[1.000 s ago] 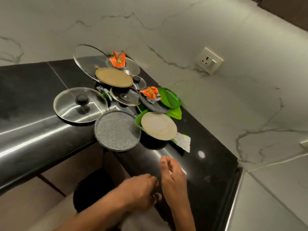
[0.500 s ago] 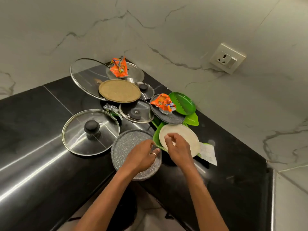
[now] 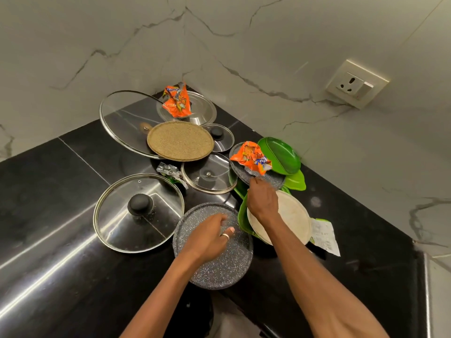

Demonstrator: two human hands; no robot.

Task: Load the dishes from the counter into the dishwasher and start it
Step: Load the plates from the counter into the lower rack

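Fingers (image 3: 220, 219) bent, my left hand (image 3: 210, 237) rests on the round speckled grey plate (image 3: 214, 264) at the glossy black counter's (image 3: 48, 191) near edge, grip unclear. Right hand (image 3: 262, 200) has moved from the smooth cream plate (image 3: 292, 220) to the crinkled orange wrapper (image 3: 251, 159) farther back; pinching or touching, I cannot tell
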